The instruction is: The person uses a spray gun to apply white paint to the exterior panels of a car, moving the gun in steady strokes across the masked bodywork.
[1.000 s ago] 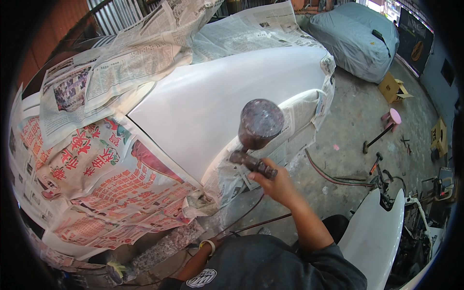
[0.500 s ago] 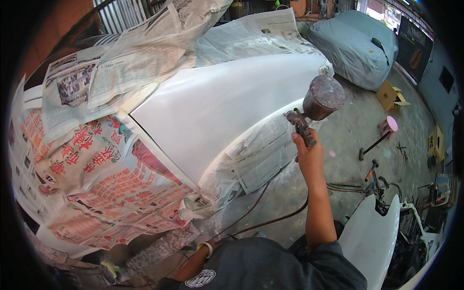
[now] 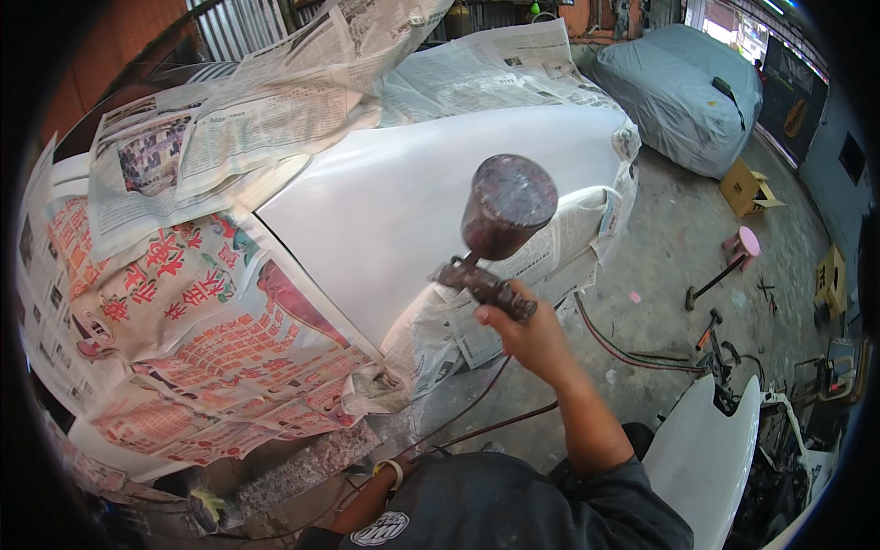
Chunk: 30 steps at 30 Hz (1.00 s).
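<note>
My right hand [image 3: 539,341] is closed around the handle of a paint-stained spray gun [image 3: 486,286], with a round dark cup [image 3: 509,209] on top. The gun's nozzle end points left, in front of the lower part of a white car fender [image 3: 367,206]. Newspaper masking [image 3: 192,348] surrounds the fender, covering the door side and the wheel opening. Low beside my body is my left hand [image 3: 411,464], its fingers hidden behind my dark shirt. A dark red air hose [image 3: 504,422] runs close by that hand.
A car under a grey cover [image 3: 683,96] stands at the far right. On the concrete floor are a cardboard box [image 3: 747,188], a pink stool [image 3: 744,242], a hammer-like tool [image 3: 715,284] and more hoses [image 3: 632,356]. A loose white panel [image 3: 706,458] stands near my right side.
My right hand has carried the spray gun leftward and slightly down along the fender's lower edge, from the wheel-arch side. My left hand stays about where it was.
</note>
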Each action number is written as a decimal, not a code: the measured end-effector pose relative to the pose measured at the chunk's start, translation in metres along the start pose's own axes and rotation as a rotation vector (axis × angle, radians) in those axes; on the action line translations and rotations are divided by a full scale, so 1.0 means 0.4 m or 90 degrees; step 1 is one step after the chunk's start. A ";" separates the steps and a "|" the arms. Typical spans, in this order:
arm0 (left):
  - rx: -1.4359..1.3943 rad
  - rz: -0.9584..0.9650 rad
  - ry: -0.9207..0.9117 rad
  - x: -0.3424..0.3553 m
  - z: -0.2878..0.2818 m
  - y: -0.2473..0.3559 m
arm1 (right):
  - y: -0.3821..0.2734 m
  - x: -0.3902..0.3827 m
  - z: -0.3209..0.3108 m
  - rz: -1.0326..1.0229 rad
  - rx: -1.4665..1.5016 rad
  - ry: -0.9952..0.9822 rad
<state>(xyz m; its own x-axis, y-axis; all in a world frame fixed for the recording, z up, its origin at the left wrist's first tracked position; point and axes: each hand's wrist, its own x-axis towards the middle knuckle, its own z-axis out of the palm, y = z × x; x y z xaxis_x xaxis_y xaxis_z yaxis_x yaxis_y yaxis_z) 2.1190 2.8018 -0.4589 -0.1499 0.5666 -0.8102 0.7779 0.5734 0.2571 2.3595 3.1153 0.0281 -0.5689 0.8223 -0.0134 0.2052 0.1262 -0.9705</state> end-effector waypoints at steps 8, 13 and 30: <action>-0.042 0.013 -0.006 0.007 0.007 0.004 | 0.071 0.101 -0.149 -0.102 -0.064 0.294; -0.048 0.025 0.005 -0.027 -0.018 0.062 | 0.046 0.100 -0.194 -0.093 -0.063 0.403; -0.081 0.091 0.001 -0.007 -0.033 0.103 | -0.079 0.073 -0.051 -0.015 0.019 0.024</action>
<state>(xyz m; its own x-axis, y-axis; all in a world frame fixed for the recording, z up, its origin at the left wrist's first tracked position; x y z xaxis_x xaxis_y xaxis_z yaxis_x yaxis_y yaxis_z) 2.1435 2.8316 -0.4392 -0.0448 0.6483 -0.7601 0.7082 0.5572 0.4336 2.3525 3.1466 0.0633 -0.5422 0.8400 0.0186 0.1683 0.1302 -0.9771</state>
